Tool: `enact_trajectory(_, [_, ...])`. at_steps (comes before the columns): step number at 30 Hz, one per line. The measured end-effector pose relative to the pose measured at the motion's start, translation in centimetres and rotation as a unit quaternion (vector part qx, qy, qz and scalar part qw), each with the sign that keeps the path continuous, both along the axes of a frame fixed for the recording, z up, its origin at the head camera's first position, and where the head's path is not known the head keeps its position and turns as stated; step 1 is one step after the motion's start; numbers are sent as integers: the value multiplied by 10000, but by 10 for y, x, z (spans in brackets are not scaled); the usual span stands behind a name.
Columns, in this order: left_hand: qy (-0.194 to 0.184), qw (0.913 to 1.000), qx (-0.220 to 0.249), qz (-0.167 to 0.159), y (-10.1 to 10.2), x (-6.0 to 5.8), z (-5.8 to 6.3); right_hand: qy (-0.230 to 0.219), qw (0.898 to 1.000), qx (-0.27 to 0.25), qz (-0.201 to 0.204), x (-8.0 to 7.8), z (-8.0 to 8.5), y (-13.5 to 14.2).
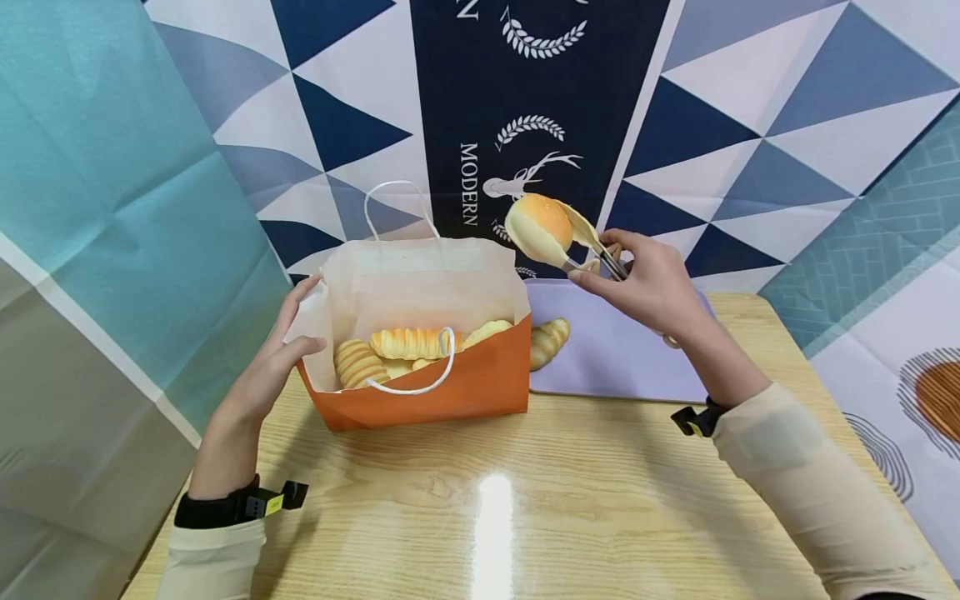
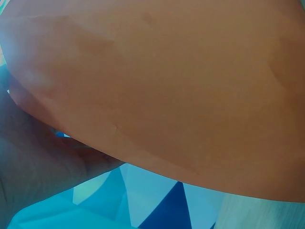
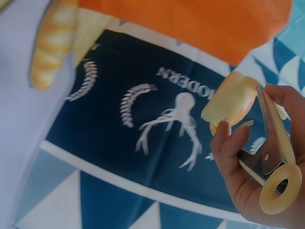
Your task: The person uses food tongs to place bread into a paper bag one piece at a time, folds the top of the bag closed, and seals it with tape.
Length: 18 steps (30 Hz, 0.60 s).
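Observation:
An orange paper bag [image 1: 427,404] with white handles stands with its mouth spread. My left hand [image 1: 258,375] grips its left rim, thumb over the inside edge. The bag's wall fills most of the left wrist view, partly hiding that hand [image 2: 47,162]. Inside the bag lie several breads, among them a ridged roll [image 1: 408,343] and a striped one [image 1: 358,362]. My right hand [image 1: 652,283] holds cream-tipped metal tongs [image 3: 271,133] raised to the right of the bag. Between the tong tips sits a round golden bun [image 1: 546,218], higher than the bag's rim.
A lilac tray [image 1: 615,367] lies on the wooden table [image 1: 420,508] to the bag's right. One striped bread [image 1: 551,342] rests on it, beside the bag. Behind stands a patterned cloth backdrop [image 1: 352,125]; a teal cloth [image 1: 90,167] hangs at the left.

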State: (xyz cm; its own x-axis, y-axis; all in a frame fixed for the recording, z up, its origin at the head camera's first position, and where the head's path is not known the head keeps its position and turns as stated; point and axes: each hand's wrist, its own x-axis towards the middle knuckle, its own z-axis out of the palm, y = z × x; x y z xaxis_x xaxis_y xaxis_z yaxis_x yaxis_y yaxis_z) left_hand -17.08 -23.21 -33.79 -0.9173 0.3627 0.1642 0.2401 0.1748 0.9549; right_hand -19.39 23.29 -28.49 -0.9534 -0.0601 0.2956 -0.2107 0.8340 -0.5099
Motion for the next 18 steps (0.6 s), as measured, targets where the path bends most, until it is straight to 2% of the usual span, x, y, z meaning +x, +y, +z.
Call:
enact_trajectory(5, [44,10000,-8,-1,0,-1,1,-7,9993,-209,296,9,15,-12])
enact_trajectory(12, [-20,10000,-57,12,0,-1,2,172,9961,-332,794,19,26,-35])
enact_trajectory(18, [-46,10000,-7,-18,-1,0,1,577,9897,-70,1311,24,31,-52])
